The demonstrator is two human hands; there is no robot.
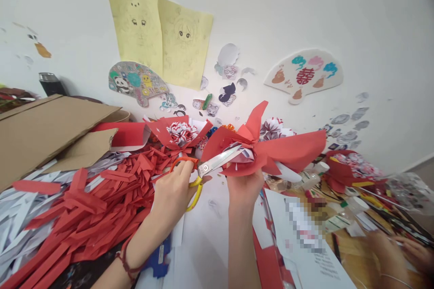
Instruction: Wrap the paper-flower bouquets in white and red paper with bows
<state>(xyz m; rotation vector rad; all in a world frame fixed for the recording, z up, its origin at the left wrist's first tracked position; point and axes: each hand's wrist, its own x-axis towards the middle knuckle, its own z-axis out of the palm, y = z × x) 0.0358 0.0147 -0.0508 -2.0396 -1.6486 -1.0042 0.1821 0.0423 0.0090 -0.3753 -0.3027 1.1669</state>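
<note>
My left hand [174, 192] is closed on the handles of a pair of scissors [217, 161], one loop orange and the other yellow. The metal blades point right and reach the underside of a red paper bouquet [288, 149]. From below, my right hand [244, 187] grips this bouquet, whose red sheets flare out to both sides and upward. Some white paper shows at its middle, beside the blade tips. Behind the scissors stands another red-wrapped bouquet [183, 133] with a red-and-white paper flower. Whether the blades are cutting anything is hard to see.
Folded red paper strips [111, 198] and white strips [16, 216] pile up on the left, under cardboard [50, 131]. A printed white sheet [305, 244] lies to the right. Another person's hands [389, 253] are at the far right, near bottles [339, 221]. A wall rises behind.
</note>
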